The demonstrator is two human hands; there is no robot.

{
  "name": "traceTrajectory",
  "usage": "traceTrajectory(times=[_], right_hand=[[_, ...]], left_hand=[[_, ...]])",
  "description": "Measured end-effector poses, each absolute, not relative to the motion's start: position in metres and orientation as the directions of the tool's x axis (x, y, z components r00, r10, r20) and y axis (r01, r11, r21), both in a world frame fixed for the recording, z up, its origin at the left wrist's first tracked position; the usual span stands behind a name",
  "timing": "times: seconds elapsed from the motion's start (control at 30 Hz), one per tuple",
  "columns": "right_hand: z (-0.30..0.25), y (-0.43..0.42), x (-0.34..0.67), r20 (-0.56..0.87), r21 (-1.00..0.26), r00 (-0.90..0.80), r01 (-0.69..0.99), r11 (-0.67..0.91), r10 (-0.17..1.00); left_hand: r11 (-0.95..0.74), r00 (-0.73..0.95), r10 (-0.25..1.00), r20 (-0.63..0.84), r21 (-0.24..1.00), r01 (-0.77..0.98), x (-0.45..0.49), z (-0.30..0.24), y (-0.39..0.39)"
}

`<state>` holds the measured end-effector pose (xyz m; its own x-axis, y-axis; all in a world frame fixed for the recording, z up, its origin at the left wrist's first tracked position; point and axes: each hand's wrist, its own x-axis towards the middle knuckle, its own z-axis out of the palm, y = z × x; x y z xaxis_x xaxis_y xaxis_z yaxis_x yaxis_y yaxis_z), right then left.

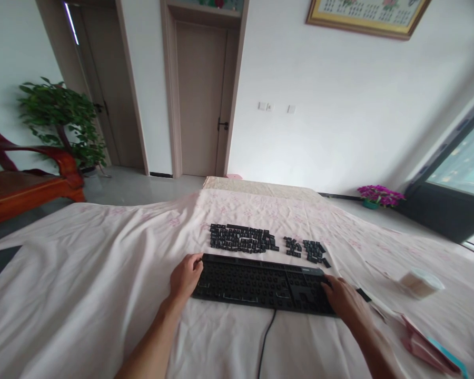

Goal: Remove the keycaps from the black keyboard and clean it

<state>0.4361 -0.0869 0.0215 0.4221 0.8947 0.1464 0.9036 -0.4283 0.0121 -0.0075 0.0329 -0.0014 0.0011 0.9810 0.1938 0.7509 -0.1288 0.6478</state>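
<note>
A black keyboard (237, 281) with its keycaps off lies on the pale cloth, its cable (265, 337) running from the near edge towards me. My left hand (186, 276) is closed on its left end, thumb and fingers at the upper corner. At the right end, my right hand (345, 297) grips the side, fingers over the edge. Just beyond the keyboard, loose black keycaps (240, 239) are laid out in rows, with smaller groups of keycaps (314, 250) to the right. Bare switches and a few metal wires show on the keyboard.
A flowered cloth (142, 252) covers the surface. To the right are a round clear container (422, 282), a small black piece (363, 295) and a pink item (428, 345) with a blue one beside it. A wooden chair (63, 173) stands at far left.
</note>
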Motion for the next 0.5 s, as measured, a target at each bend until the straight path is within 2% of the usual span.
traceTrajectory(times=[0.07, 0.13, 0.23, 0.3, 0.4, 0.5], right_hand=[[0.034, -0.08, 0.422, 0.195, 0.022, 0.418, 0.903, -0.43, 0.887], [0.047, -0.067, 0.395, 0.254, -0.039, 0.372, 0.926, -0.375, 0.893], [0.061, -0.04, 0.335, 0.208, -0.252, 0.163, 0.962, -0.108, 0.965], [0.064, -0.02, 0.291, 0.198, -0.342, -0.014, 0.936, 0.082, 0.98], [0.06, 0.01, 0.234, 0.234, -0.365, -0.173, 0.897, 0.251, 0.957], [0.054, 0.038, 0.195, 0.237, -0.349, -0.216, 0.891, 0.291, 0.947]], left_hand=[[-0.132, 0.008, 0.983, 0.186, 0.664, 0.736, -0.008, 0.0, 0.033], [-0.134, 0.014, 0.984, 0.18, 0.676, 0.725, -0.009, 0.0, 0.034], [-0.128, 0.017, 0.986, 0.166, 0.689, 0.713, -0.011, -0.001, 0.036], [-0.142, 0.029, 0.985, 0.171, 0.702, 0.698, -0.013, -0.002, 0.037], [-0.169, 0.051, 0.982, 0.182, 0.721, 0.672, -0.015, -0.002, 0.038], [-0.169, 0.053, 0.982, 0.178, 0.732, 0.66, -0.016, -0.002, 0.039]])
